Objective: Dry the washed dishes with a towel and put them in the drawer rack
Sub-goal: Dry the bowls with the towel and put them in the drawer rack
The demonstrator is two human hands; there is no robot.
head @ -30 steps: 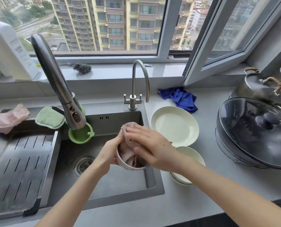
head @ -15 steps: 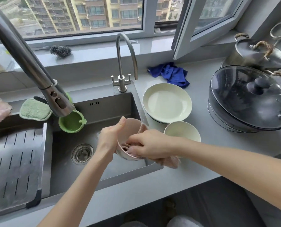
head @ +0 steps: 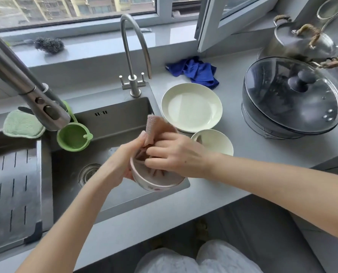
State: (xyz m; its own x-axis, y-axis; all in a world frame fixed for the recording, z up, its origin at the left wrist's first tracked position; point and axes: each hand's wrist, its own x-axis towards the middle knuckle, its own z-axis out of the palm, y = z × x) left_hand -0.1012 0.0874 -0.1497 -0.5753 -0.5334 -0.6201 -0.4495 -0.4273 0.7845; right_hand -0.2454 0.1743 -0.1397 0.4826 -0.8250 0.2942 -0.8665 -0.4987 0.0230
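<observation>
My left hand (head: 124, 160) grips the pale pink bowl (head: 154, 181) by its near side, thumb up over the rim, holding it tilted above the front right corner of the sink (head: 113, 119). My right hand (head: 176, 154) is closed on the pink towel (head: 152, 127), fingers pushed down into the bowl with the cloth bunched under them — one corner of the towel sticks up above the rim, between my thumb and the plate behind.

Just right of the sink, on the grey countertop (head: 233, 174), sits a cream plate (head: 191, 105) on top of at least one more, and a cream bowl (head: 213, 141) stands just in front of it, beside my right wrist. A crumpled blue cloth (head: 195, 70) lies behind the plate by the window ledge. Further right is a wok under a glass lid (head: 290, 95), with a steel pot (head: 300, 40) behind it.

In the sink's back left corner hangs a green strainer cup (head: 73, 136), below the pull-out tap head (head: 50, 113). A green sponge pad (head: 22, 125) rests on the sink edge — the drawer rack is out of sight.
</observation>
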